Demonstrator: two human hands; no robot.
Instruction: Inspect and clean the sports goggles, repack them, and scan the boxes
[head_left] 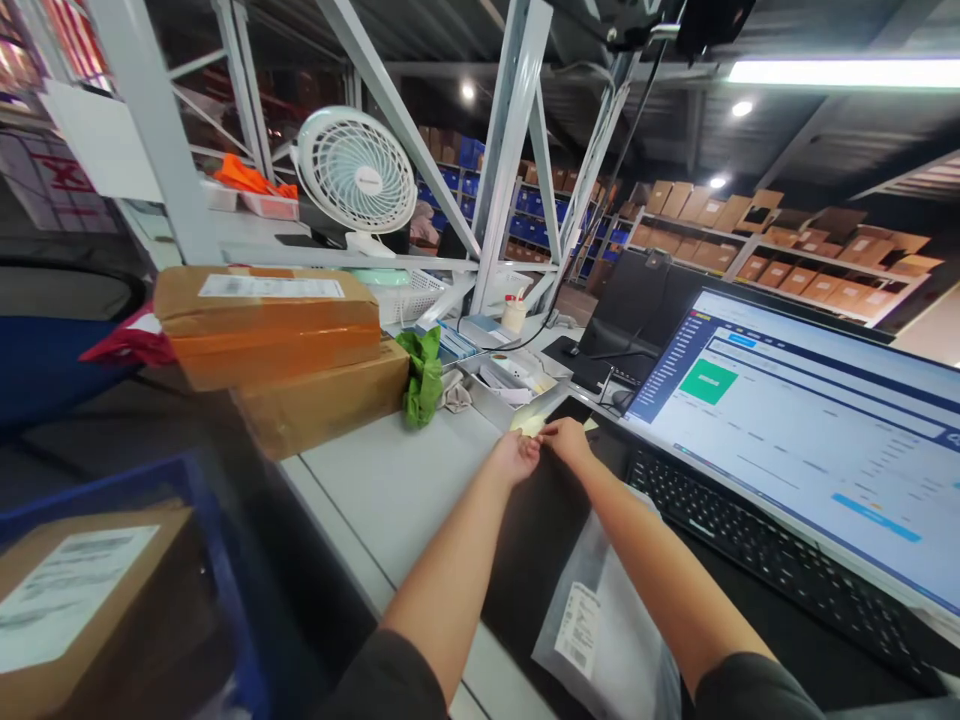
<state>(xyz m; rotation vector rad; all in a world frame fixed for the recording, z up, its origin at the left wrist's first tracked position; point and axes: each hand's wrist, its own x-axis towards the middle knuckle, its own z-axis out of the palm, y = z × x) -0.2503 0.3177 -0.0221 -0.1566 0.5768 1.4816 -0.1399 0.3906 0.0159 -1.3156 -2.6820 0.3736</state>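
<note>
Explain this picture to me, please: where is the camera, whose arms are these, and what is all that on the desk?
The camera sits on a person's head and looks forward and down, so the two bare arms are their own. The left hand and right hand meet over a small yellowish slip of paper and pinch it at its edge. Under the forearms lies a clear plastic bag with a printed label. To the right are a black keyboard and a lit monitor. To the left, two taped cardboard boxes are stacked beside a green cloth. Behind them stands a small white fan. Warehouse shelves with cartons fill the background.
</note>
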